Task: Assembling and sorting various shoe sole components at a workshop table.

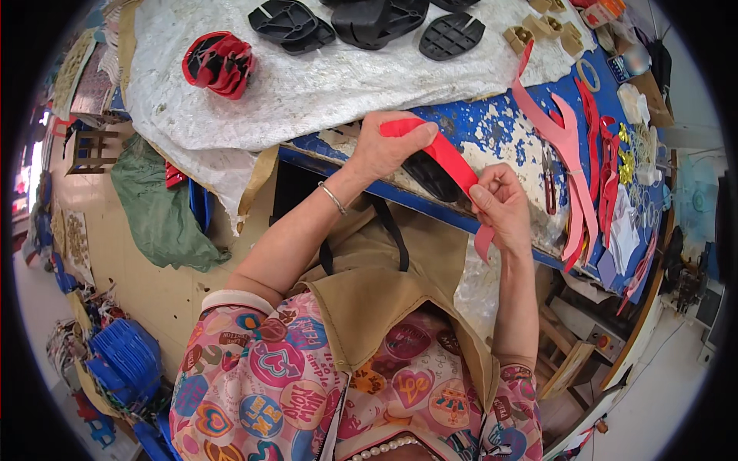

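A red strip (455,159) is stretched between my two hands at the table's near edge. My left hand (383,146) grips the upper end of it, with the thumb pressed on top. Pinched between the fingers of my right hand (501,203) is the lower part, and its pinkish tail (483,242) hangs beneath. Behind the strip shows a black plastic sole piece (429,178); whether my left fingers also hold it, I cannot tell.
Black sole pieces (452,36) and a rolled red-and-black bundle (219,64) lie on a whitish sheet (307,92). To the right are pink strips (565,138), scissors (549,180), a tape roll (587,75) and small tan blocks (542,29). Green cloth (161,207) hangs at left.
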`<control>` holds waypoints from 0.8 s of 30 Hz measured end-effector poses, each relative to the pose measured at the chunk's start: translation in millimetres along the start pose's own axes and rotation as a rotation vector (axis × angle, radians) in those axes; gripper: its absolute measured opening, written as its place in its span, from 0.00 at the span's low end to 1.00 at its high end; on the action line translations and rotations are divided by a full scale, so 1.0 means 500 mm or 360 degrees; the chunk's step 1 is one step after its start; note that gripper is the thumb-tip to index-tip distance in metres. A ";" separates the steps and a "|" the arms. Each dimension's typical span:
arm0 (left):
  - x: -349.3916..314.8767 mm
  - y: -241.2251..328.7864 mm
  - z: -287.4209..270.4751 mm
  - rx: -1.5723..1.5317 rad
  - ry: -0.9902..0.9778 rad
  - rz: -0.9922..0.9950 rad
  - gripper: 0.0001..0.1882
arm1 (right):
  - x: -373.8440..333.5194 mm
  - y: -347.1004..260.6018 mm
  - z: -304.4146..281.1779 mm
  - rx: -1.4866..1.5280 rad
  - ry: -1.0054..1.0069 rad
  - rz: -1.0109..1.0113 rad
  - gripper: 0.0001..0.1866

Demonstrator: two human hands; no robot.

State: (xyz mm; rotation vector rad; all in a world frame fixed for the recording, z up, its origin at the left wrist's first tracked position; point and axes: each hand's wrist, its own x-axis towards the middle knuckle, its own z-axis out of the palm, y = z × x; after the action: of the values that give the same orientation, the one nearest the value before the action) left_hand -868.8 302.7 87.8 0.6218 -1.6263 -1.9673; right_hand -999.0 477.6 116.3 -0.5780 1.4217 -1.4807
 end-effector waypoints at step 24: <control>-0.098 0.082 -0.016 -0.0099 -0.0102 0.0167 0.30 | -0.074 -0.022 0.007 0.0494 0.0007 -0.0016 0.08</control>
State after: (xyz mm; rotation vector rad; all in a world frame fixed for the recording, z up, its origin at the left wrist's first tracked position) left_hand -822.2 322.0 127.9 0.4449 -1.5954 -1.9712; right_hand -983.8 506.1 137.4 -0.3884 1.1618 -1.6700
